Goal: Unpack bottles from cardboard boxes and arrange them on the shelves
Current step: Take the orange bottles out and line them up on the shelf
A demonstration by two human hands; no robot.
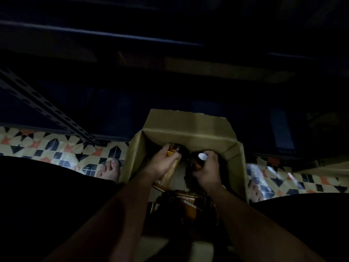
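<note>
An open cardboard box [188, 137] stands on the floor between my knees, its far flap raised. Inside it my left hand [160, 164] grips an amber bottle [171, 170] with a pale label, neck pointing away from me. My right hand [207, 172] is closed around a second brown bottle [197, 164] with a white cap [202, 156]. More brown bottles [188, 205] lie in the near part of the box, dim and partly hidden by my forearms.
Dark metal shelving [113, 35] rises behind the box, with a perforated upright [47, 108] slanting down at the left. The floor [56, 150] has a patterned black, orange and cream covering. My bare feet [110, 170] flank the box.
</note>
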